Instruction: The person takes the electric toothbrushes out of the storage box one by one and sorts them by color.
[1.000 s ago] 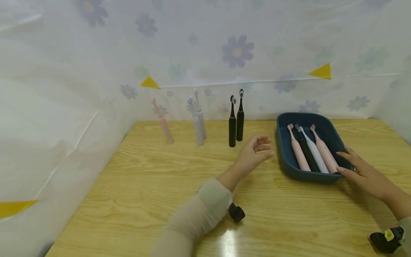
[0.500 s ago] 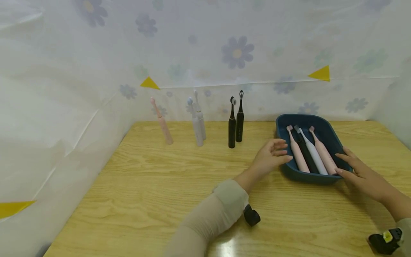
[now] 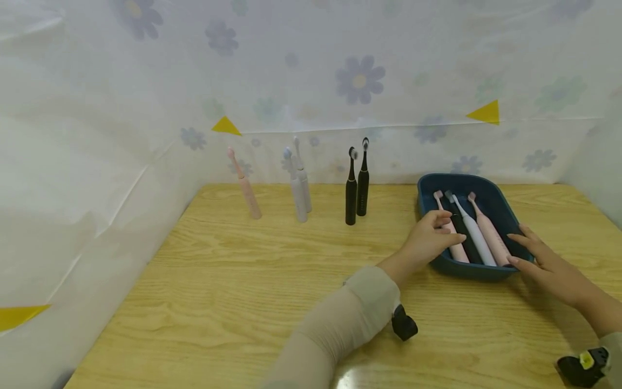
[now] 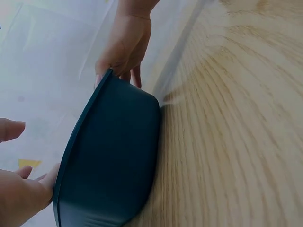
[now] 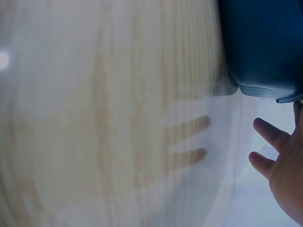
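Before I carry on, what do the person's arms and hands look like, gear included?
The left hand and right hand are ungloved. The left sleeve is plain beige and wrinkled, ending in a broad cuff; only a corner of the pale right sleeve shows. Each wrist bears a small black camera, the right one with a yellow patch.

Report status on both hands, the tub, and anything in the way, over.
Left hand over left side of tub, no hold visible. Right hand at its right rim. Four toothbrushes lying inside. Left hand partly hides one pink toothbrush.
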Tool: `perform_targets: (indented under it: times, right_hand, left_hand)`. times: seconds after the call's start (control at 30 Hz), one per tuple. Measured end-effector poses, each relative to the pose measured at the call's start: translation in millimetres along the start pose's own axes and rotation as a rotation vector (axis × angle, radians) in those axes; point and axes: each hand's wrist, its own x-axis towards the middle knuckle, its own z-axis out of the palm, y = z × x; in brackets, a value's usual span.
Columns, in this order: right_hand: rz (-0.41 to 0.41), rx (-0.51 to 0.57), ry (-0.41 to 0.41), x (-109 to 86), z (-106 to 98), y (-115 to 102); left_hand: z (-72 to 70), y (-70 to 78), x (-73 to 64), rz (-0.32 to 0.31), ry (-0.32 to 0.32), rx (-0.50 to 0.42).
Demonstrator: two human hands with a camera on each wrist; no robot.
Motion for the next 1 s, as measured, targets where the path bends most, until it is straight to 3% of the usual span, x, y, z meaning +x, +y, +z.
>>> perform_targets:
  times: [0.7,0.87,1.0]
  right_hand:
    - [-0.016,0.001,-0.012,1.5,-4.1,-0.5]
    - [-0.010,-0.002,-0.017,0.5,-8.3,0.2]
    - [-0.011,-0.006,-0.014,-0.3,-10.7,2.0]
  left_hand:
    - [34.3,6.2,36.3,-0.140,0.238,0.182]
    - [39.0,10.7,43.2,-0.183,0.211,0.260]
    - [42.6,13.3,46.1,-0.168,0.172,0.374]
